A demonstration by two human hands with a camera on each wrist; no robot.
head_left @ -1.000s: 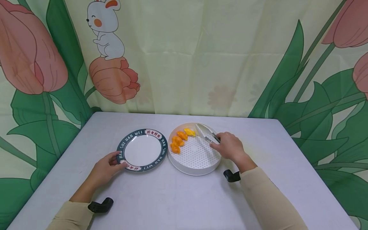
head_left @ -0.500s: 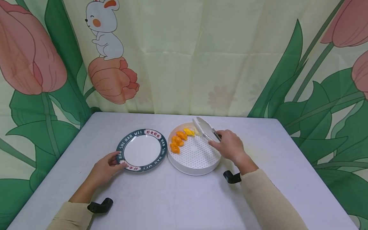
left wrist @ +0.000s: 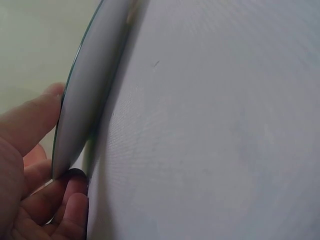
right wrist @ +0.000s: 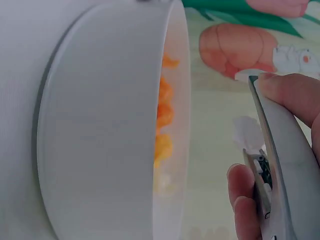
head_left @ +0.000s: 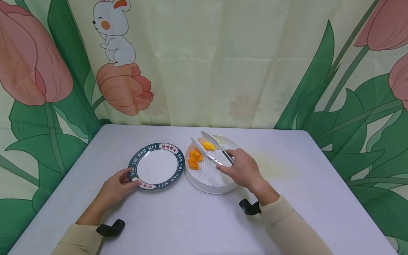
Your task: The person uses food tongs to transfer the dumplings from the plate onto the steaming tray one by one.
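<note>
My left hand pinches the near left rim of a round white plate with a dark lettered border. Thumb above and fingers underneath show on the plate in the left wrist view. My right hand grips metal tongs with white tips, their arms spread apart over a round white steamer tray. Orange dumpling-shaped pieces and a yellow one line the tray's left and back side. In the right wrist view the tongs hold nothing, and a pale piece shows inside the tray.
Plate and tray stand side by side on a white-covered table. A curtain printed with tulips and a rabbit hangs behind the table's back edge. Black wrist devices sit at both sleeves.
The tongs have shifted left, from the tray's back right toward the orange and yellow pieces, and their arms have spread wider. My left hand and the plate stay in place.
</note>
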